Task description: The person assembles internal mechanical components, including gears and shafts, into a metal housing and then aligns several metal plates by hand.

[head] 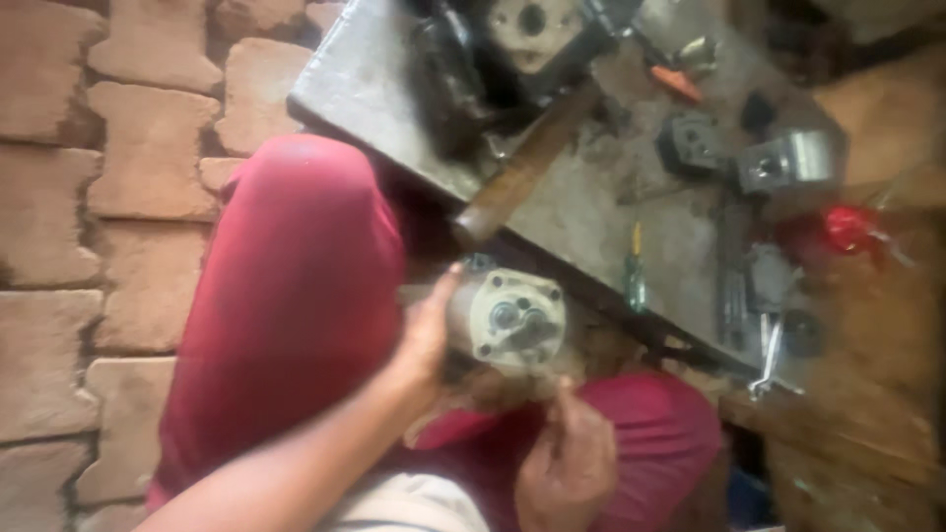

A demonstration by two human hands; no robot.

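The left hand (426,340) clasps the metal pump body (507,317), the right hand (567,458) just below pinches something unclear; parts lie dismantled on the bench (581,212) above.

Repair workshop: greasy metal bench (591,212) (tools, machine parts scattered) beside brick paving (118,197).

The person wears dark red trousers (296,296) of a plain, smooth cloth, which cover both legs, one filling the middle of the view and the other showing at the lower right. A pale, cream-coloured garment (404,502) shows at the bottom edge, with a soft rounded fold; whether it is a shirt hem or a cloth cannot be told. The left hand (424,340) and the right hand (567,463) are bare, with no gloves, rings or watch to be seen, and the left forearm is bare of any sleeve.
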